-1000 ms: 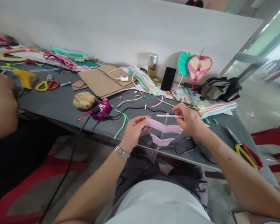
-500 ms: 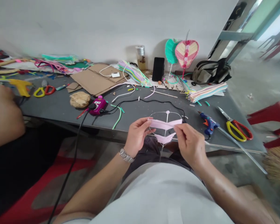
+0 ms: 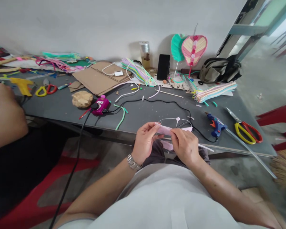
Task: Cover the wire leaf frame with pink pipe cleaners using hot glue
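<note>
A half-covered hand fan (image 3: 164, 129) is held over the table's front edge, its thin wire frame partly filled with pale pink bands. My left hand (image 3: 144, 141) pinches the upper band and frame at their left end, thumb on top. The fingers of my right hand (image 3: 186, 145) are closed on the middle of that band, close to my left fingertips. A lower pink band (image 3: 166, 145) shows beneath the hands. The rim's far curve, with a small pink knob (image 3: 178, 119), lies beyond them. My right hand hides the frame's lower right part.
On the right lie a blue glue gun (image 3: 215, 125) and scissors (image 3: 245, 130). A purple plug box (image 3: 101, 106), its black cable and a stone (image 3: 82, 99) sit left. Behind are fuzzy-stem bundles (image 3: 138, 71), a phone (image 3: 163, 67) and finished fans (image 3: 194, 50). Another person's arm (image 3: 8, 117) is far left.
My right hand has slid left along the band, nearer my left hand. The fan frame has turned and tilted, and its handle now points right. The view has shifted slightly.
</note>
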The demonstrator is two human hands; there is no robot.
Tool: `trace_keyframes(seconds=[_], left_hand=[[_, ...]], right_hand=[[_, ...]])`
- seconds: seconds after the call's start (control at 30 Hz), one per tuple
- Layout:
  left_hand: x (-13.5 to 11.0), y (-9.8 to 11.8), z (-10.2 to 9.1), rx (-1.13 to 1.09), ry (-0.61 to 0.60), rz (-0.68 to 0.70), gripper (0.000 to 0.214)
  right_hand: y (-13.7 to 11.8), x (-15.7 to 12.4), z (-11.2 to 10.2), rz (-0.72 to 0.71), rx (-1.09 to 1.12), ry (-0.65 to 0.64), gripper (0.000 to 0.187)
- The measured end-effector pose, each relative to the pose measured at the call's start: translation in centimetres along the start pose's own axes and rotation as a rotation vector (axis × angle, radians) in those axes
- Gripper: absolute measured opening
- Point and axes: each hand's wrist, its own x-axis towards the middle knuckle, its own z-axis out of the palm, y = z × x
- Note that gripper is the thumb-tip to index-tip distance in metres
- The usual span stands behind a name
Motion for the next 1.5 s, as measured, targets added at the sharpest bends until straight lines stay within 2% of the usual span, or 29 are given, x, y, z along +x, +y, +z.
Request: trace_keyframes(seconds=[0.2,0.37,0.53,0.63,0.77,0.97,1.5], left_hand=[[-0.2,-0.3,0.1,0.022,0.038,0.006,0.037],[-0.2,-0.2,0.3,0.039,0.052,0.027,0.035],[-0.2,-0.1,0.4,0.029,0.052,0.014,0.035],[-0.1,0.0,0.4,0.020,0.046,0.002,0.034],[-0.1,0.0,0.2,0.019,0.045,0.003,0.031],[0.0,0.1,0.0,0.036,0.050,0.018,0.029],[-0.3,0.2,-0.1,0.070,0.037,0.025,0.030]], right_hand=[[0.0,-0.4,0.5,0.007,0.015,-0.044,0.028],[0.2,-0.5,0.0,0.030,0.043,-0.059,0.025],[1.1,-0.5,-0.7,0.088,0.205,-0.003,0.021],[1.7,-0.6,-0.8,0.076,0.192,0.022,0.025],[2.2,-0.9,-0.8,0.065,0.128,-0.026,0.029],[2.8,-0.9,-1.1,0.028,0.080,-0.105,0.025],[4.1,1.0,-2.3,-0.134,0.019,-0.283,0.034]])
